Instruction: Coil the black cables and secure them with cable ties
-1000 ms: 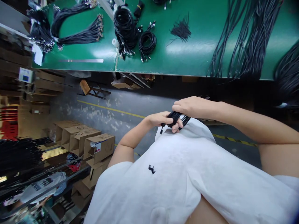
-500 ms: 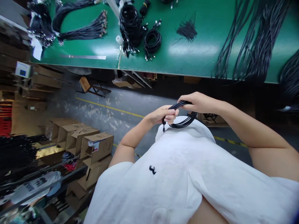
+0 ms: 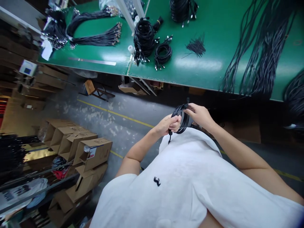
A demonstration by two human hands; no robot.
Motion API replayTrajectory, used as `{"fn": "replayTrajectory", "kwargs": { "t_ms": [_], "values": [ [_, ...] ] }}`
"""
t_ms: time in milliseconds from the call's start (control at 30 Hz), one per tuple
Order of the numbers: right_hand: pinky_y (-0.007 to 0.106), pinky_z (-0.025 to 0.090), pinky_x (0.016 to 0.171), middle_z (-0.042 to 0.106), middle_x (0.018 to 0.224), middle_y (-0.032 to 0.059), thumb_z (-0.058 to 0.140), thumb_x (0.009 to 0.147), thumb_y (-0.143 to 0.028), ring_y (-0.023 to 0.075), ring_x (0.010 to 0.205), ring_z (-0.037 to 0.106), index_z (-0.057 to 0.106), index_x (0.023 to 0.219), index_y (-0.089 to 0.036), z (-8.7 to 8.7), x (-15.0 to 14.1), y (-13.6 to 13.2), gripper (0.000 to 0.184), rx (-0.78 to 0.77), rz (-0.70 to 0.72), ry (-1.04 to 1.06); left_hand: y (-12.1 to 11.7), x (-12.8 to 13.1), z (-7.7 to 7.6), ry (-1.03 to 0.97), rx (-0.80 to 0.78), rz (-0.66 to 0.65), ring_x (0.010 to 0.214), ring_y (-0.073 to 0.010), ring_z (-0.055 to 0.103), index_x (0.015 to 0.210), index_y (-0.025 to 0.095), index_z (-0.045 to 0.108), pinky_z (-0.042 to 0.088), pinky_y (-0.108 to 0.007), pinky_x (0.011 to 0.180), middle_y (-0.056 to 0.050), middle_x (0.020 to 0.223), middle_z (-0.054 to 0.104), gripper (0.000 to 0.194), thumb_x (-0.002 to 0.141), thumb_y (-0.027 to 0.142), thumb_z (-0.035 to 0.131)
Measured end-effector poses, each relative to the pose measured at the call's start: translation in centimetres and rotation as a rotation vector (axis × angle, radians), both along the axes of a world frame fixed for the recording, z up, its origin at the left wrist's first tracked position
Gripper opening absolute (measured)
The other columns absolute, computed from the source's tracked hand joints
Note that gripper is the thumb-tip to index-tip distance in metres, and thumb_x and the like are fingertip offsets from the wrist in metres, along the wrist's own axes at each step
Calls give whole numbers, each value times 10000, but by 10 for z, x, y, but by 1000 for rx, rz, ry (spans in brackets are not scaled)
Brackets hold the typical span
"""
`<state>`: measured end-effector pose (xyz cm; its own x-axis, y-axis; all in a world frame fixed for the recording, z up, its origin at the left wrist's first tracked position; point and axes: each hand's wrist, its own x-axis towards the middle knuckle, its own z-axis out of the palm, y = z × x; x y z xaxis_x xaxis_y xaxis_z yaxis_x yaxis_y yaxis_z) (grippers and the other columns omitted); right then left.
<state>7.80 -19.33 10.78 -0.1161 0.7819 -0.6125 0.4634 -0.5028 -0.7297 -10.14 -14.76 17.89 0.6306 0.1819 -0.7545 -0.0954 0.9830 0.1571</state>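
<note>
Black cable (image 3: 183, 118) sits coiled just above the white T-shirt (image 3: 156, 196); left hand (image 3: 169, 125) closes round the loops, right hand (image 3: 198, 114) pinches the upper bend. Coiling appears mid-way; remaining slack needs gathering.

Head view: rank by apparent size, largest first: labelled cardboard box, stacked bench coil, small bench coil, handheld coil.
1. Labelled cardboard box
2. Stacked bench coil
3. Handheld coil and small bench coil: these look about alike. The handheld one is nearer the camera, so I won't rank them.
</note>
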Motion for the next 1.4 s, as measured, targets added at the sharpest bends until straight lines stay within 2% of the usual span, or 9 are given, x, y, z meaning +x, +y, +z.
{"fn": "replayTrajectory", "kwargs": {
  "t_ms": [133, 300, 433, 533, 733, 967, 1067, 1167, 1400],
  "values": [
    [357, 491, 911, 667, 1219, 99, 506, 906, -296, 223, 1069, 642, 593, 1282, -207, 2, -6, 8, 396, 227, 4, 175, -5, -3, -1, -100, -1, -22, 390, -30, 190, 763, 165, 521, 244, -155, 375, 119, 478, 258, 459, 739, 561, 754],
    [321, 426, 726, 676, 998, 115, 412, 951, -222, 211, 862, 611, 659, 1062, -168, 19, -11, 32, 276, 638, 574, 144, 0, -4, -3, -62, -34, -134, 394, -43, 275, 774, 150, 545, 320, -188, 407, 101, 481, 326, 479, 785, 608, 684],
    [319, 365, 670, 643, 855, 100, 417, 949, -256, 191, 736, 548, 631, 885, -160, 30, -3, 51, 243, 620, 715, 156, 18, -6, 2, -150, 1, -324, 477, -93, 479, 807, 126, 590, 446, -243, 502, 37, 523, 497, 483, 698, 552, 790],
    [318, 385, 700, 644, 881, 94, 445, 936, -288, 185, 778, 544, 613, 927, -179, 22, 3, 53, 200, 393, 413, 304, 29, -6, 10, -151, 56, -251, 378, -44, 317, 776, 141, 565, 316, -187, 402, 99, 454, 352, 422, 740, 506, 772],
    [298, 478, 643, 462, 604, -43, 691, 773, -507, 115, 578, 457, 483, 768, -229, -6, -46, 27, 347, -372, -752, 791, 32, -2, 2, 145, 230, 130, 361, -22, 185, 689, 170, 467, 204, -155, 380, 119, 457, 205, 403, 887, 480, 630],
    [271, 455, 502, 387, 489, -52, 694, 778, -390, 108, 473, 382, 407, 638, -234, -15, -103, 9, 355, -657, -1060, 821, 19, 13, -26, 305, 228, 280, 426, -39, 352, 762, 186, 456, 363, -170, 482, 94, 521, 334, 384, 905, 516, 590],
    [275, 480, 543, 489, 553, -39, 721, 734, -374, 113, 516, 472, 449, 671, -223, -22, -93, 8, 317, -668, -996, 827, 20, 5, -24, 313, 192, 216, 390, -29, 277, 739, 184, 444, 282, -159, 425, 104, 501, 301, 387, 905, 496, 599],
    [275, 500, 620, 553, 649, -49, 710, 746, -426, 119, 591, 541, 499, 805, -228, -32, -67, 16, 296, -426, -829, 731, 21, -8, -21, 228, 114, 118, 371, -25, 188, 709, 177, 444, 189, -159, 388, 115, 474, 242, 403, 902, 493, 605],
    [347, 477, 726, 690, 839, 68, 552, 902, -421, 223, 772, 642, 599, 968, -202, -16, 6, 39, 233, 66, 97, 33, 28, -25, -32, 106, 134, 51, 396, -31, 161, 686, 184, 426, 198, -159, 401, 118, 478, 217, 478, 842, 589, 626]
  ]
}}
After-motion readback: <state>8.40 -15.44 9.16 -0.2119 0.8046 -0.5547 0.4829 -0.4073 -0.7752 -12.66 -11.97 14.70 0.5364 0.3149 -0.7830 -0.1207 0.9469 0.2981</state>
